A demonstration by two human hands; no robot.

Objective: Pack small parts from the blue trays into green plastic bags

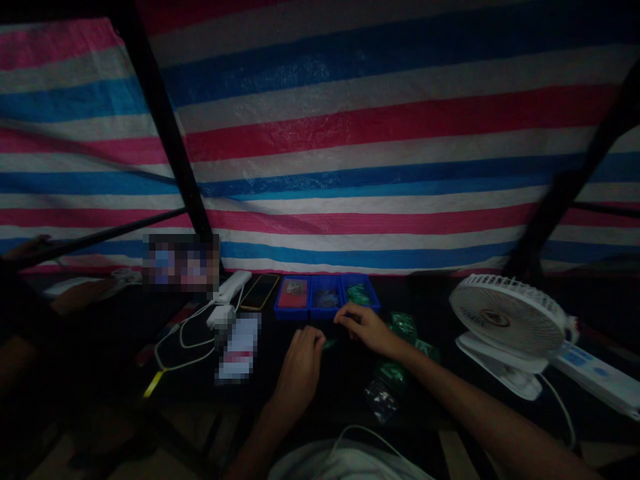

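My left hand [302, 359] is closed over the dark table, its thumb and finger pinching a small green piece [330, 343] that pokes out to the right. My right hand [364, 325] hovers just in front of the blue bins, fingers curled together; whatever they may hold is too small and dark to see. Three joined blue bins stand beyond the hands: the left bin [293, 313] has a pink bottom and small metallic bits, the middle bin [326, 312] has greyish small parts, and the right bin [375, 303] has green pieces. Beside my right forearm lie green packets [393, 377] in clear plastic.
A white clip fan [500, 320] stands on the right beside a white power strip [595, 377]. To the left lie a phone [260, 292], white cables [187, 367] and a blurred-out paper [239, 350]. Another person's hand [85, 293] shows at far left. Striped sheeting [350, 147] hangs behind.
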